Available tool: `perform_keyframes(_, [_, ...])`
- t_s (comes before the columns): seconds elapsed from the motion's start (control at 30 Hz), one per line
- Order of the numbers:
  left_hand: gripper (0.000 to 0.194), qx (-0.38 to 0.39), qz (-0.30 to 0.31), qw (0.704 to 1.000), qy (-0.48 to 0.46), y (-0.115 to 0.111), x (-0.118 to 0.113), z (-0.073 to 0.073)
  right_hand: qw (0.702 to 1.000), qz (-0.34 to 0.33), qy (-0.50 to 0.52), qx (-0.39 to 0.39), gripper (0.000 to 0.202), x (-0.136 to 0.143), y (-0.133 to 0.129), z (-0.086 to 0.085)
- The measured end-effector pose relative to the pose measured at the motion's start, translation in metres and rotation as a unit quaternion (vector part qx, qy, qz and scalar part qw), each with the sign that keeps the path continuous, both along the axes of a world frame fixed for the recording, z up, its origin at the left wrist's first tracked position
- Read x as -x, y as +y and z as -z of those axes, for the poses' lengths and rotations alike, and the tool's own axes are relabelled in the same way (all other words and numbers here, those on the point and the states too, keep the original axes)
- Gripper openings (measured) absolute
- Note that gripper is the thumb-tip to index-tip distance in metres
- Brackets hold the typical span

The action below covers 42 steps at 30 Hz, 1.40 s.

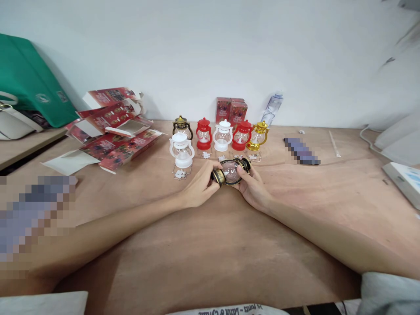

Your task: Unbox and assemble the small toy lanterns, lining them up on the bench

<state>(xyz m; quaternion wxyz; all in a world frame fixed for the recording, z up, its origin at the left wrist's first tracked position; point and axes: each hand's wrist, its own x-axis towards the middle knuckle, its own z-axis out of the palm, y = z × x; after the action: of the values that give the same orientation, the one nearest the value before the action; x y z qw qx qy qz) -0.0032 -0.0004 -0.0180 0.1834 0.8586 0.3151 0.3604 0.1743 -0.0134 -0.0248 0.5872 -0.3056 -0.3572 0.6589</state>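
Note:
A small black and bronze toy lantern (231, 171) with a clear globe lies sideways between my two hands, above the table. My left hand (204, 183) grips its bronze base. Around the dark top, my right hand (251, 183) has its thumb pressed on the lantern's frame. Just behind, a white lantern (182, 152) stands at the front left of a group. Farther back are another bronze lantern (180, 124), a red lantern (204, 134), a white lantern (223, 136), a second red lantern (242, 136) and a gold lantern (258, 138). Small metal and white pieces (181, 174) lie before them.
Opened red boxes (114, 144) are piled at the left beside a green bag (36, 78). Two upright red boxes (230, 110) and a leaning clear bottle (273, 108) stand by the wall. A blurred-out flat object (301, 151) lies at right, near a white device (403, 181).

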Motion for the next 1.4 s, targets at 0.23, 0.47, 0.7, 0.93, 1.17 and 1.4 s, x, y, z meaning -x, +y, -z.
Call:
perform_keyframes(0.23, [0.03,0.016,-0.006,1.0,0.009,0.0001,0.0001,0.0013,1.0,-0.003,-0.008,-0.002,0.028,-0.0006,-0.0001,0.0015])
perform_keyframes(0.47, [0.029,0.031,-0.006,0.999,-0.033,-0.0023,-0.0001,-0.0025,0.999,-0.03,-0.023,0.021,0.029,-0.004,0.0034,0.0011])
perform_keyframes(0.7, [0.033,0.019,0.002,0.999,-0.042,-0.0022,0.0,-0.0039,0.998,-0.035,-0.022,0.045,0.027,-0.0064,0.007,0.0019])
perform_keyframes(0.93, [0.031,0.022,0.012,0.998,-0.06,0.0002,0.0007,-0.0015,0.998,-0.04,-0.021,0.044,0.026,-0.006,0.0057,0.0006])
perform_keyframes(1.17, [0.033,0.075,0.017,0.997,-0.027,-0.0018,0.0008,-0.0033,0.999,-0.032,-0.027,0.033,0.028,-0.0048,0.0053,0.0009])
perform_keyframes(1.4, [0.031,0.063,0.007,0.998,-0.003,-0.0032,0.0012,-0.0025,0.999,-0.028,-0.03,0.034,0.033,-0.0031,0.0035,-0.0003])
